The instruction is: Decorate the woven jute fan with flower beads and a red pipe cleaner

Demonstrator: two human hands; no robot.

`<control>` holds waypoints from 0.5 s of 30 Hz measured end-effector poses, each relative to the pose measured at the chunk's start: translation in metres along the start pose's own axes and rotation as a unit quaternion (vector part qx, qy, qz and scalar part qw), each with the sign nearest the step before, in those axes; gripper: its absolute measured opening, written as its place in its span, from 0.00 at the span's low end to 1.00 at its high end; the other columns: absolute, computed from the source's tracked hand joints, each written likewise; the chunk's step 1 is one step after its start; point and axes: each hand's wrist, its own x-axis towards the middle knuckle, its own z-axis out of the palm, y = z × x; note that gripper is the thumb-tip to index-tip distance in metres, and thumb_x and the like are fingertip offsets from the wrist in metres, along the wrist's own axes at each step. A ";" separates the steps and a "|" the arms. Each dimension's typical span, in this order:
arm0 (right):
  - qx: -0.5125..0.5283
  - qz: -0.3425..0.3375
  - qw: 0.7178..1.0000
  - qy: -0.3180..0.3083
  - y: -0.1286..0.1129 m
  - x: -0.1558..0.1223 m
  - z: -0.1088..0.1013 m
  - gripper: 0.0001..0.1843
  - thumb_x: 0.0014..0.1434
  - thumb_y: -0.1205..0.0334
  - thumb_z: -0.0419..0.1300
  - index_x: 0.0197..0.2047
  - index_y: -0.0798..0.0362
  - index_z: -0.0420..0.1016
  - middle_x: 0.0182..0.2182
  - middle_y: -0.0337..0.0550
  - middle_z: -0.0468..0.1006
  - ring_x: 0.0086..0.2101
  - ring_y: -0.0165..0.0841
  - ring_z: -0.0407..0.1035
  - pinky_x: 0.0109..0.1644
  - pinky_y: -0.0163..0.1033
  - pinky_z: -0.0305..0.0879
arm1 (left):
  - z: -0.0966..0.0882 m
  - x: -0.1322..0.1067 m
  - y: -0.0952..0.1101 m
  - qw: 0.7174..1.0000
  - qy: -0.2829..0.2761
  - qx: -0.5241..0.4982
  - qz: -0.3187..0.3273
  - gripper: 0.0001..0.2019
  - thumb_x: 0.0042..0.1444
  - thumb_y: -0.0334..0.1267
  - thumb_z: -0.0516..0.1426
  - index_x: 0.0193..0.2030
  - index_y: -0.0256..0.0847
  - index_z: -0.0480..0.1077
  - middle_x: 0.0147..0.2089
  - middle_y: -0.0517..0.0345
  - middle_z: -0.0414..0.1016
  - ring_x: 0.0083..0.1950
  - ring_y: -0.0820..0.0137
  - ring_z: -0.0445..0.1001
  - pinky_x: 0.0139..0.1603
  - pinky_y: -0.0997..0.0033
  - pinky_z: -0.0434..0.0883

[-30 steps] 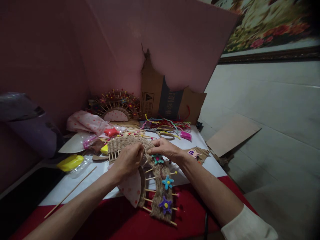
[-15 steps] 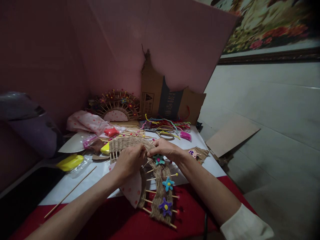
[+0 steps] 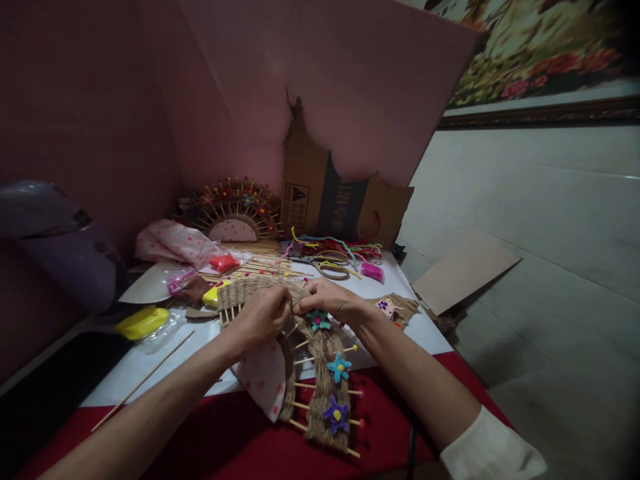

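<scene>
A fan-shaped craft of jute woven over wooden skewers lies on the table in front of me. Clay flowers sit on its band: a teal one, a blue one and a purple one. A dotted pink fabric piece fills its inner part. My left hand is closed in a pinch on the woven band near its top. My right hand pinches the same band just to the right, its fingertips meeting the left hand's.
Behind lie a finished fan craft, pink dotted cloth, clay packs in yellow, red and pink, scissors, coloured cords, a loose skewer and torn cardboard. A purple appliance stands at left.
Hands and craft have barely shifted; the view has moved slightly, and both hands keep pinching the band at the same spot.
</scene>
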 end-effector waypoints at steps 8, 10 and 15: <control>-0.007 0.001 1.000 -0.003 0.001 -0.002 -0.001 0.11 0.38 0.65 0.64 0.15 0.56 0.63 0.14 0.29 0.57 0.18 0.21 0.47 0.22 0.32 0.43 | -0.005 0.004 -0.002 0.992 -0.027 -0.121 -0.031 0.09 0.51 0.36 0.47 0.22 0.39 0.60 0.20 0.65 0.57 0.23 0.75 0.56 0.24 0.75 0.54; 0.003 0.014 1.000 -0.004 0.000 -0.003 -0.002 0.12 0.38 0.64 0.64 0.15 0.56 0.63 0.14 0.29 0.59 0.17 0.21 0.48 0.21 0.32 0.43 | -0.008 0.005 -0.004 0.988 -0.028 -0.151 -0.030 0.10 0.52 0.38 0.47 0.22 0.39 0.60 0.19 0.65 0.56 0.22 0.76 0.55 0.23 0.75 0.54; 0.013 0.017 0.999 0.032 -0.004 -0.006 -0.003 0.13 0.37 0.64 0.65 0.15 0.56 0.62 0.15 0.31 0.62 0.19 0.22 0.53 0.22 0.32 0.46 | -0.015 0.004 -0.008 0.994 0.026 -0.110 -0.012 0.12 0.54 0.40 0.48 0.22 0.38 0.63 0.20 0.63 0.61 0.24 0.75 0.58 0.25 0.76 0.57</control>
